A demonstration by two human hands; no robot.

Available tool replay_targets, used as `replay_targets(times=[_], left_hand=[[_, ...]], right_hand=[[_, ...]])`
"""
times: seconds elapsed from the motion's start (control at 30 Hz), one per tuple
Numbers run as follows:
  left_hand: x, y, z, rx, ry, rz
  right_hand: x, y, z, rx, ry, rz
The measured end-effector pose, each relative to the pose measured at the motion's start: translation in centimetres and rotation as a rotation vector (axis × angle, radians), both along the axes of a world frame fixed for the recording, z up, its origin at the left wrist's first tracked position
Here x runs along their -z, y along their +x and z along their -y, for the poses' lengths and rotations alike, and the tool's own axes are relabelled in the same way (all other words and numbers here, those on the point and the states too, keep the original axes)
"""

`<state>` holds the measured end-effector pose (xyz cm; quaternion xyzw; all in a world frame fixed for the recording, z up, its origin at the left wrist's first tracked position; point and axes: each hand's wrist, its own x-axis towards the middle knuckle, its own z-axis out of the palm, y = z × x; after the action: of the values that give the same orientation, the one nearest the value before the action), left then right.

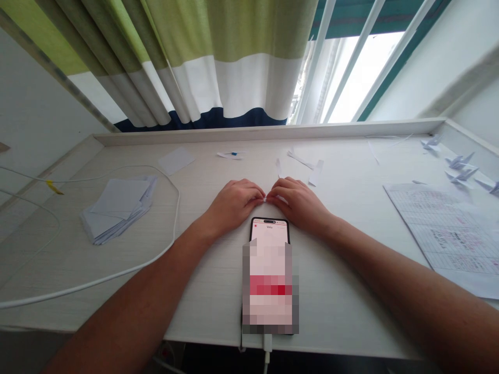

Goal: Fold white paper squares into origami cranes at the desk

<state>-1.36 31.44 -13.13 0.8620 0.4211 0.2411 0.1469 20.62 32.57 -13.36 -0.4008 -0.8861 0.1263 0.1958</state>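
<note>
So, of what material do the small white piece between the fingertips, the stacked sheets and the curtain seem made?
White piece: possibly paper, matching the nearby strips in colour; too small to judge finish.
Stacked sheets: paper, matte, with thin, flat edges.
Curtain: probably woven fabric, dull finish, hanging in soft folds.

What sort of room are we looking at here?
Probably a study corner in a home or dormitory: a white desk before a barred window, a color-banded curtain hanging there, and a paper stack on the desk.
</note>
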Motion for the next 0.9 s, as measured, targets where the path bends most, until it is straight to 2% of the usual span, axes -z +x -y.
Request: replay_targets(times=[0.13,0.3,0.47,0.67,0.9], left_hand=[[-0.04,0.04,0.05,-0.014,-0.006,-0.006],[0.15,-0.02,-0.12,-0.018,-0.094,0.145],[0.2,0.33,0.0,-0.115,-0.19,0.251],[0.07,0.9,0.24,-0.233,-0.238,0.251],[0.18,0.64,0.04,-0.13,-0.175,0.213]], right_hand=[[0.19,0.08,-0.18,-0.009,-0.032,-0.048],[0.48,0.09,-0.52,0.001,-0.072,-0.103],[0.21,-0.31,-0.32,0.06,-0.091,-0.142],[0.07,-0.52,-0.27,0.111,-0.097,-0.167],[0.41,-0.52,-0.47,0.081,-0.084,-0.093]])
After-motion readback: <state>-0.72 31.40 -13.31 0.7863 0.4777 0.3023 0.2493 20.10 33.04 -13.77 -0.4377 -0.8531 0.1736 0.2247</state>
